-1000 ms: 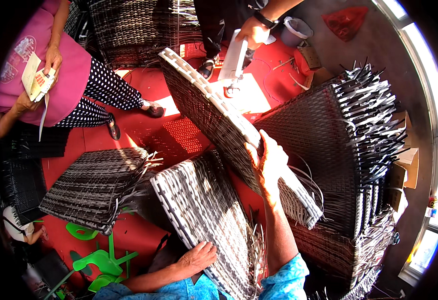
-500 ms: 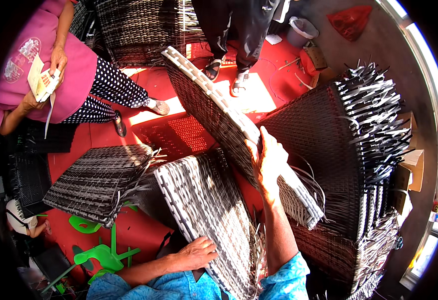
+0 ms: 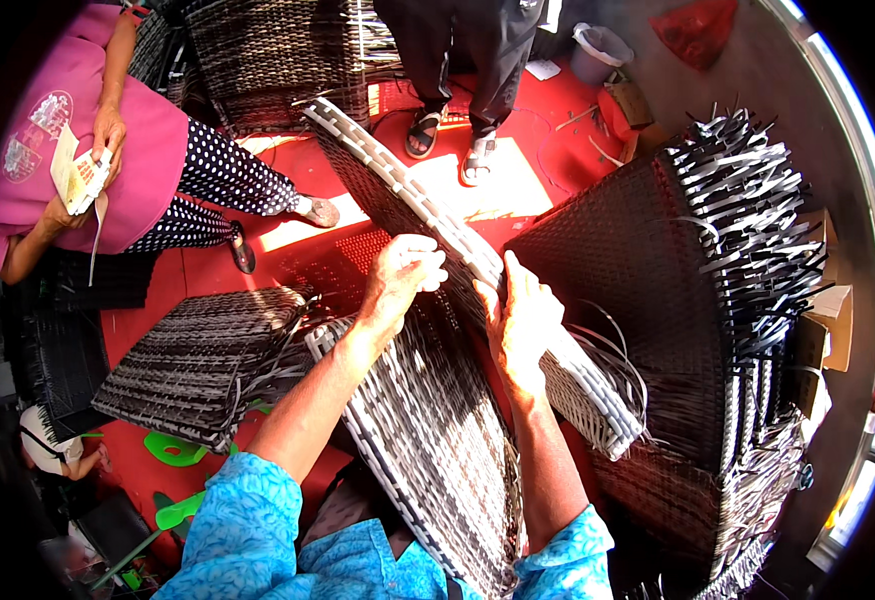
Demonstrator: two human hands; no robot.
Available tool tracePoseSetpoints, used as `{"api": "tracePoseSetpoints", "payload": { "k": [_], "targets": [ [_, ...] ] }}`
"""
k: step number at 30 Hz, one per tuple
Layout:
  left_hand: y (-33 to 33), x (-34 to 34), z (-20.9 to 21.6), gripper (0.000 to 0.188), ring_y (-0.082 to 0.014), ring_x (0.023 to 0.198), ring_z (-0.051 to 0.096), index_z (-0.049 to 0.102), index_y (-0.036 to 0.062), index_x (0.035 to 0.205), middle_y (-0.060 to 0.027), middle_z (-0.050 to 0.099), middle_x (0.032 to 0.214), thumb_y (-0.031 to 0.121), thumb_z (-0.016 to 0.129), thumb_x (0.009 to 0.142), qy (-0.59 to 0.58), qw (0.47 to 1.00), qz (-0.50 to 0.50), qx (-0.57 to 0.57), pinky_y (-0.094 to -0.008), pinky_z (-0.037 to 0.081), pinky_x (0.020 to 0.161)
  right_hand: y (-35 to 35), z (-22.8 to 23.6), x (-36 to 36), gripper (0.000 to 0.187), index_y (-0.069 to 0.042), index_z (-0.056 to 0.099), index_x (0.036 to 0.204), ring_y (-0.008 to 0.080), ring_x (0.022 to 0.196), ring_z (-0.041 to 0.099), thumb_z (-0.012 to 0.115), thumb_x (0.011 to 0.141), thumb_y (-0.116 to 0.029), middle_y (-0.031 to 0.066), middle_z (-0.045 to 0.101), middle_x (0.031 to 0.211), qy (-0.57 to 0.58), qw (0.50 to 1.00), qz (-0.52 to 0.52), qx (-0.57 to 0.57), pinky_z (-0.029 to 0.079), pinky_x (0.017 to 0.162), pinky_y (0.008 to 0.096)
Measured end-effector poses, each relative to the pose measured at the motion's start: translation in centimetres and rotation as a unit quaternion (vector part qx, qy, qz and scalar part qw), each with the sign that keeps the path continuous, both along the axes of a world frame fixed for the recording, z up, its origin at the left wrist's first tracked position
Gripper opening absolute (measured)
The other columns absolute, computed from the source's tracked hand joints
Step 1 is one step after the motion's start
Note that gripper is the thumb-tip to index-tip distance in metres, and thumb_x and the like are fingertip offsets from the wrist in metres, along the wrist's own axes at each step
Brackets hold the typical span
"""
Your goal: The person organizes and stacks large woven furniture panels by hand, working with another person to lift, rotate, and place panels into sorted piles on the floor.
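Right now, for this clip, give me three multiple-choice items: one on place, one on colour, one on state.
1. Where is the right hand?
A on the long grey-and-black woven wicker panel
B on the white plastic bucket
C in the lap

2. What colour is the floor?
A green
B red
C white

3. How is the left hand?
A holding scissors
B hanging free
C fingers curled on the panel's edge

A: palm lies on it.
B: red shows between the panels.
C: fingers bend over its rim.
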State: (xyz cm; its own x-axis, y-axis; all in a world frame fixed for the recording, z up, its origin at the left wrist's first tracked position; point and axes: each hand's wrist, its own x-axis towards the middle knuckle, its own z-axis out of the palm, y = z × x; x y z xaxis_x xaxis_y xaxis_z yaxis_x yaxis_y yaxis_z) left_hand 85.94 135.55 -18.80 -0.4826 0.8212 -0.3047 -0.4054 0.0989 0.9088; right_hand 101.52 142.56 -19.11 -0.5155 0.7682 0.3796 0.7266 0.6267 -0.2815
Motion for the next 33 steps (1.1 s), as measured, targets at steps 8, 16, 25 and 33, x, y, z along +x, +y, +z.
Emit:
{"api": "tracePoseSetpoints", "payload": {
  "k": [8, 16, 25, 33],
  "targets": [
    [1.5, -1.1, 0.4, 0.037, -0.0223, 0.085, 0.052, 0.053, 0.0058, 0.095, -0.0085, 0.051, 0.092, 0.006, 0.073, 0.064, 0.572, 0.820, -0.019, -0.003, -0.0306, 0.045, 0.075, -0.7, 0.1, 0.2, 0.057, -0.009, 0.049, 0.117, 0.0235, 0.081, 0.051, 0.069, 0.071, -0.035, 0.0062, 0.056, 0.096, 0.017, 0.998, -0.007, -0.053, 0.038, 0.076, 0.0388],
    [2.6, -4.8, 2.9, 0.033, -0.0236, 0.099, 0.051, 0.058, 0.0113, 0.102, -0.0032, 0.056, 0.101, 0.023, 0.063, 0.071, 0.745, 0.626, -0.218, 0.075, -0.0381, 0.037, 0.088, -2.0, 0.2, -0.1, 0.056, -0.010, 0.047, 0.119, 0.0226, 0.082, 0.050, 0.068, 0.072, -0.030, 0.0057, 0.055, 0.098, 0.006, 0.997, 0.001, -0.076, 0.038, 0.076, 0.0371],
    [4.1, -5.2, 3.9, 0.032, -0.0231, 0.092, 0.055, 0.059, 0.0079, 0.097, -0.0053, 0.059, 0.095, 0.015, 0.065, 0.067, 0.758, 0.574, -0.278, 0.136, -0.0369, 0.045, 0.082, -1.6, 0.0, 0.1, 0.051, -0.010, 0.049, 0.117, 0.0225, 0.083, 0.051, 0.066, 0.074, -0.032, 0.0048, 0.056, 0.098, 0.001, 0.998, -0.007, -0.063, 0.038, 0.075, 0.0372],
    [4.1, -5.5, 3.8, 0.027, -0.0239, 0.090, 0.056, 0.061, 0.0068, 0.093, -0.0058, 0.060, 0.094, 0.013, 0.066, 0.068, 0.743, 0.590, -0.281, 0.145, -0.0364, 0.046, 0.082, -1.8, -0.8, 0.1, 0.049, -0.011, 0.050, 0.118, 0.0216, 0.082, 0.052, 0.062, 0.078, -0.036, 0.0032, 0.057, 0.099, -0.018, 0.998, -0.019, -0.056, 0.038, 0.075, 0.0374]
  ]
}}
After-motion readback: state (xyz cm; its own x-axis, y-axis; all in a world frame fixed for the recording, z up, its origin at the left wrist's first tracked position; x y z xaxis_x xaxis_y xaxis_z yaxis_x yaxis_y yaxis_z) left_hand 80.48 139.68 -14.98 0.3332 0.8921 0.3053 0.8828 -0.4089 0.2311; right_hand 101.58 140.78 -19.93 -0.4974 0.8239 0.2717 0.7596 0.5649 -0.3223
